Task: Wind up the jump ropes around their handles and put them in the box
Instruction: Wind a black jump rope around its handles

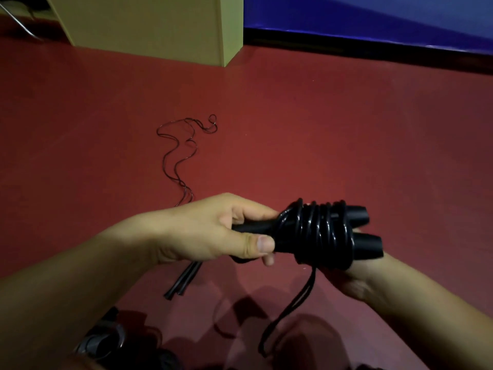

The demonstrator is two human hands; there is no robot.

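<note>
My left hand (213, 231) grips the two black handles of a jump rope (314, 231), held side by side and pointing right. Shiny black cord is wound in several turns round both handles. My right hand (354, 281) is under the wound part, its fingers hidden behind the coil. A loose loop of cord (288, 311) hangs down from the coil toward the floor. A second jump rope (181, 156) lies unwound on the red floor beyond my left hand, its thin cord snaking away. Its handles (184, 281) show below my left wrist.
A tan box-like cabinet (149, 25) stands at the back left on the red floor (320, 129). A blue wall panel (373, 17) with a black base runs along the back right. Dark wound bundles (104, 343) lie at the bottom left near my body.
</note>
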